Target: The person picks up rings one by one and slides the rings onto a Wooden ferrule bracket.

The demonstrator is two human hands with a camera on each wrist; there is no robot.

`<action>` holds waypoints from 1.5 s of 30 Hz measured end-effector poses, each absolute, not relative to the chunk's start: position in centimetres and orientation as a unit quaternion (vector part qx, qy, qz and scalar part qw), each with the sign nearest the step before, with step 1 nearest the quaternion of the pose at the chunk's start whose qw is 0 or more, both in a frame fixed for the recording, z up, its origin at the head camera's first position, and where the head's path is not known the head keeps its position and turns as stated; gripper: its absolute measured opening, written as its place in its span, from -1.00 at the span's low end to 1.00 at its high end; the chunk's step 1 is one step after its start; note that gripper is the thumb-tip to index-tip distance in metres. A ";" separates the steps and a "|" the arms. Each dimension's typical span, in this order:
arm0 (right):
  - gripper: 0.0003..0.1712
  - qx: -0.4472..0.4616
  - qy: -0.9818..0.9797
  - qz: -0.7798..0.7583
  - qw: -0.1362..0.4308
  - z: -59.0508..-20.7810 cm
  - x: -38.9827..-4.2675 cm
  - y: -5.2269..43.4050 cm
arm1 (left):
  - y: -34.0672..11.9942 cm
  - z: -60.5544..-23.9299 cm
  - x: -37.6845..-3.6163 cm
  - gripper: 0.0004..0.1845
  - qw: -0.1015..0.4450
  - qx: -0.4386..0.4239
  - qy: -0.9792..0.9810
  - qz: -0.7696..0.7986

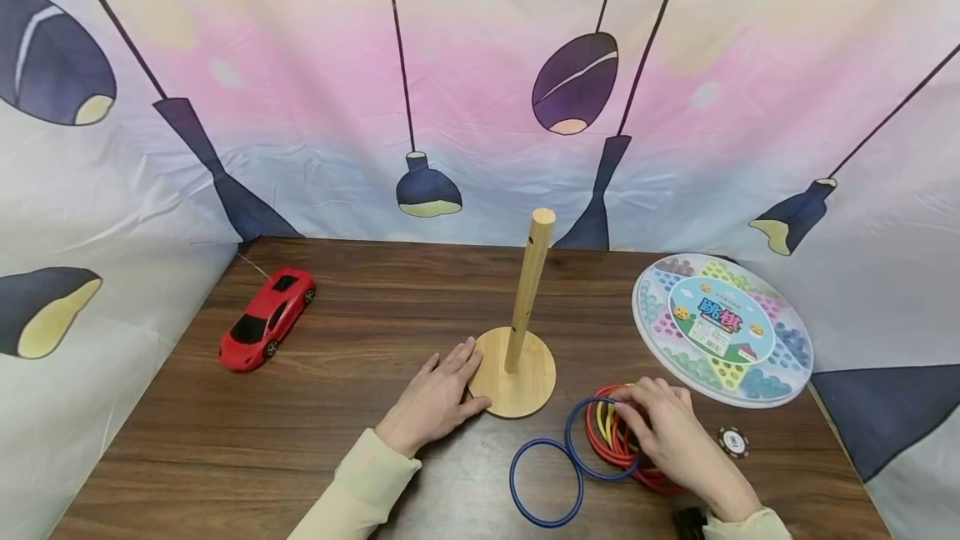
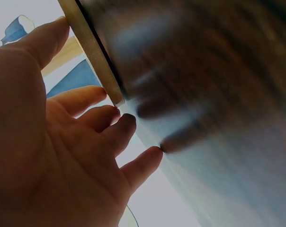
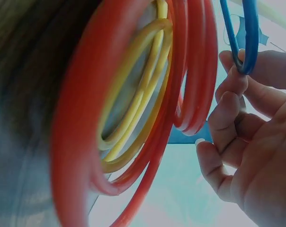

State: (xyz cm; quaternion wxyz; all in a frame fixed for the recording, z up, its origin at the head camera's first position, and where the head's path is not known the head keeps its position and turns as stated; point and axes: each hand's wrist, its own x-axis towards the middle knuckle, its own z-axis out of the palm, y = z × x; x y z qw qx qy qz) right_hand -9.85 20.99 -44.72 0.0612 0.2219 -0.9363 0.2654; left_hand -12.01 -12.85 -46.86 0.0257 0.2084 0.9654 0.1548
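The head view is taking in the whole wooden table, while each wrist view is showing only fingers and what they meet. The left hand is lying flat with fingers spread, its fingertips touching the edge of the round wooden base of an upright peg; the left wrist view is showing that contact up close, the rest blurred. The right hand is resting on a pile of red rings with yellow rings inside it, just right of the base. Only the right wrist view is showing its fingers pinching a thin blue ring; a second blue ring is lying flat on the table, overlapping the first. A round lidded tray is sitting near the right edge, holding coloured marbles in sections. A red toy car is standing well apart at the left.
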 end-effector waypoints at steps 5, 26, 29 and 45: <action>-0.88 0.233 -0.918 0.314 0.065 -44.1 -9.9 21.1 | -12.7 -46.9 -11.9 -0.19 0.029 0.207 0.965 0.157; -0.81 0.158 -0.831 0.515 0.137 -37.7 -11.0 20.4 | -12.7 -46.8 -11.8 -0.20 0.029 0.208 0.965 0.155; -0.81 0.163 -0.819 0.528 0.156 -36.8 -11.3 19.9 | -12.7 -46.7 -11.9 -0.20 0.029 0.208 0.965 0.158; -0.77 0.160 -0.719 0.644 0.207 -32.0 -12.8 16.7 | -12.8 -46.7 -11.9 -0.20 0.034 0.205 0.964 0.168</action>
